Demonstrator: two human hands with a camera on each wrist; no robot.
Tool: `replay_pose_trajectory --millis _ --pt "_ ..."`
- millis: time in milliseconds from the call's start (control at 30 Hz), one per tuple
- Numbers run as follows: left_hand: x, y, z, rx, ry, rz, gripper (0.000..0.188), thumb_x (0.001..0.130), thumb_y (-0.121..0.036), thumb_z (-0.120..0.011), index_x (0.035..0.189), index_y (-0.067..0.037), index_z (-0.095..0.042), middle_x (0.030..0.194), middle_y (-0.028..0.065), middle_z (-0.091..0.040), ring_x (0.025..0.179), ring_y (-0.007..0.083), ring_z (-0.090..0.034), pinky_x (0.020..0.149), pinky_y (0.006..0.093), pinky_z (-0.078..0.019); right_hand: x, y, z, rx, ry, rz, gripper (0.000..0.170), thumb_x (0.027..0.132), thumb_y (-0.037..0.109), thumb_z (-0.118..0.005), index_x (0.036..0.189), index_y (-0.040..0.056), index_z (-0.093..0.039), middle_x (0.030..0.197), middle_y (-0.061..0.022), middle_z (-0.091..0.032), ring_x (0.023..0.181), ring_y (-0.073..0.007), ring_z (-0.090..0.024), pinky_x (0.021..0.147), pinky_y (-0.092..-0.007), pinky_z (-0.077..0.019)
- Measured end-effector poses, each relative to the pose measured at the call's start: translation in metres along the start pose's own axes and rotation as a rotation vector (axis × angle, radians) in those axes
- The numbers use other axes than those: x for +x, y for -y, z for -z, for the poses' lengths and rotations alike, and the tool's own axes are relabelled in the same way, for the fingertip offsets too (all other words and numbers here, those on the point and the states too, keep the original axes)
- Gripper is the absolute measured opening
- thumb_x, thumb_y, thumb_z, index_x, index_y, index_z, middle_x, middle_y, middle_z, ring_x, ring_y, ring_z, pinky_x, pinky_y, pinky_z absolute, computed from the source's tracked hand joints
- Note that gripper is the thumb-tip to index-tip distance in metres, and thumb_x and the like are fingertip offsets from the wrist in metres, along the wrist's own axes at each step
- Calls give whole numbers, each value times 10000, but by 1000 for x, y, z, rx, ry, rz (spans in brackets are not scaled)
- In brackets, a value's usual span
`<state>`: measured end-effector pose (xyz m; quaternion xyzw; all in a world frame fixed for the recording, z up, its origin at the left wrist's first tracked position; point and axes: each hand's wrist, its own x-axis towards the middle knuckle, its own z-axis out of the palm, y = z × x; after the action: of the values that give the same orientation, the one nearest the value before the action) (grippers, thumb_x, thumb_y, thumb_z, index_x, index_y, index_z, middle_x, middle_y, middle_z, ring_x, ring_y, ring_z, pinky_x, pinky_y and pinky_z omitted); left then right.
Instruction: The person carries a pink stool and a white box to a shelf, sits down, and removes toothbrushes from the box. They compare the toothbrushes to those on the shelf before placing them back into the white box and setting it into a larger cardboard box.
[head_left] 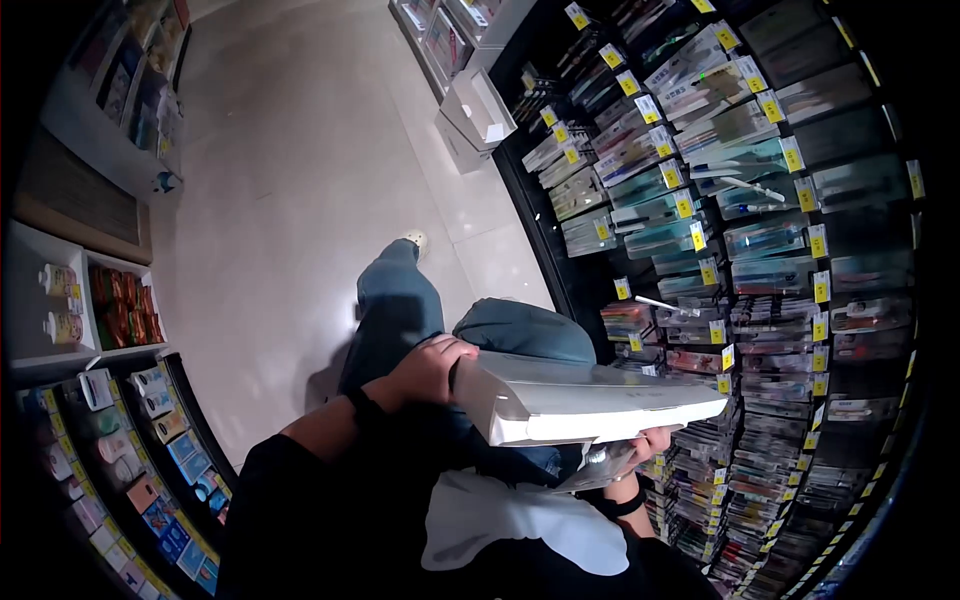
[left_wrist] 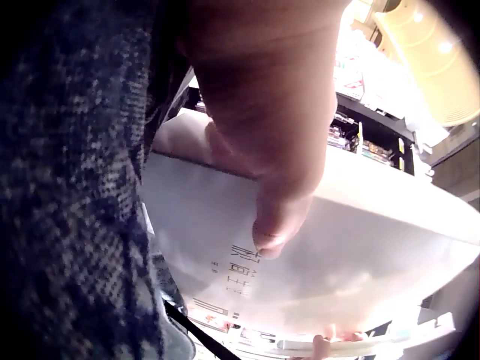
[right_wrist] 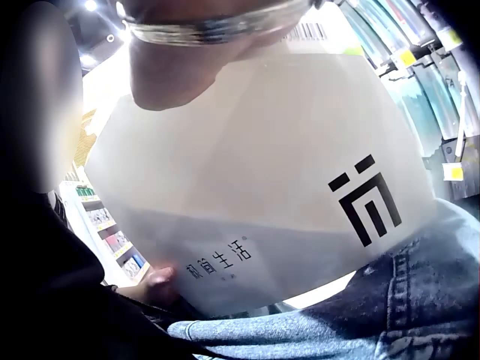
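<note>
A flat white box (head_left: 600, 395) with black lettering lies across the person's lap, tilted, in the head view. At its left end, the left hand (head_left: 430, 370) grips the edge. The left wrist view shows the left thumb (left_wrist: 281, 217) over the printed face of the box. The right hand (head_left: 648, 448) holds the box from below near its right end, partly hidden by it. Beside that hand, a clear plastic packet (head_left: 598, 468) hangs under the box. In the right wrist view, a large black logo (right_wrist: 367, 199) marks the box's face, and a ringed finger (right_wrist: 172, 67) overlaps its top.
Racks of small packaged goods (head_left: 770, 240) with yellow price tags rise close on the right. Low shelves (head_left: 130, 470) with packets stand on the left. Pale tiled floor (head_left: 270, 200) runs between them. A white carton (head_left: 470, 120) stands at the rack's far end.
</note>
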<state>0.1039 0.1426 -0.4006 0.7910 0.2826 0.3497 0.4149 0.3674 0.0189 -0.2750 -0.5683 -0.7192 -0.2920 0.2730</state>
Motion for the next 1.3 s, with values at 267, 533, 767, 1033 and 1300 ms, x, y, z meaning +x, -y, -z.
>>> replay_pose_trajectory --millis 267,533,767,1033,1300 --pt "9 10 3 -58 196 73 576 502 -261 -740 993 -45 -531 1009 112 -560 922 269 -521 822 336 -410 5 8 1 -68 63 -61 400 715 346 -631 944 154 -366 987 -47 -439 970 -250 -412 847 -388 -315" --pt "2 17 9 -232 37 114 608 506 -247 -776 1012 -44 -507 1001 103 -564 914 228 -542 794 323 -422 20 15 7 71 291 -239 455 598 340 -626 893 94 -383 976 -107 -422 980 -306 -375 854 -410 -289" --pt "25 20 39 -583 -368 579 467 611 -159 -736 969 -11 -477 881 77 -570 793 153 -550 716 282 -454 64 -17 -41 273 213 -400 311 619 131 -591 858 32 -419 1179 -186 -312 1132 -373 -318 821 -383 -416" --pt "146 120 41 -1390 -519 1025 431 833 -263 -463 1089 83 -457 969 187 -558 814 249 -583 702 349 -487 96 -75 -210 1632 645 -1401 380 826 143 -504 1158 -6 -395 795 -20 -475 660 -110 -498 611 -239 -440" --pt "243 177 -38 -1669 -651 897 445 862 -317 -386 1202 -30 -377 1175 109 -457 1073 245 -438 937 363 -325 63 -85 -413 2073 413 -1993 365 803 282 -506 1077 45 -469 755 -30 -480 648 -138 -479 580 -265 -416"
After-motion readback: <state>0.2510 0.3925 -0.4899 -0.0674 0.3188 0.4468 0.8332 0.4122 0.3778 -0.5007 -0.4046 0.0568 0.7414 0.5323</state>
